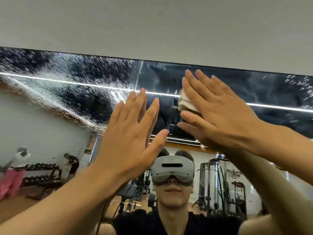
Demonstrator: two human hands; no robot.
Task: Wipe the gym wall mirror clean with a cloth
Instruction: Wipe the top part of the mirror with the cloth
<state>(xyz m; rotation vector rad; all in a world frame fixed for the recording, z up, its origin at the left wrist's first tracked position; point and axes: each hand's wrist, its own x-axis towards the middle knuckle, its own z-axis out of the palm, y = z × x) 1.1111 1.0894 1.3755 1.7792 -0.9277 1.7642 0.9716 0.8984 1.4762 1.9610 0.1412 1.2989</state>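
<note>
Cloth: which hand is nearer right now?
Right. The right hand presses the cloth flat against the mirror; the left hand is spread open lower left of it, not touching it.

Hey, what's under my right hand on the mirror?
A pale folded cloth, pressed against the mirror by the flat right hand. Only its left edge shows beside the hand; the rest of it is covered.

Bare mirror (254,92) stretch beyond right hand (218,112), wall (152,28) close above, left hand (130,139) alongside
</note>
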